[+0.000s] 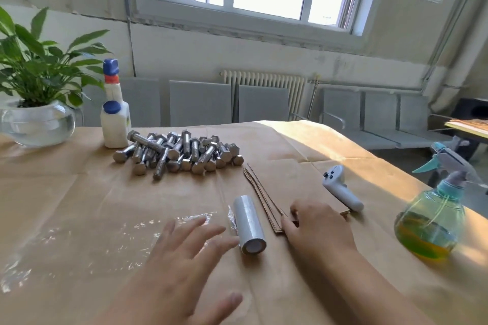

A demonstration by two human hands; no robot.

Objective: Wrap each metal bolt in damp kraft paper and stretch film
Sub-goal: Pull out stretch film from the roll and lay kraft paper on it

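No wrapped bolt shows anywhere, so the job looks barely begun: the bolts (179, 152) lie in a loose heap in the upper middle of the frame, their long axes mostly running toward and away from the viewer, with one lying slantwise on top. A sheet of film (87, 243) is spread flat at lower left. The left hand (179, 258) hovers over it, fingers straight and splayed, holding nothing. The film roll (249, 224) lies centre, its long axis near-to-far. The right hand (317, 227) curls its fingers on the paper sheets (295, 192), apparently picking one. The spray bottle (433, 216) stands at right, untouched.
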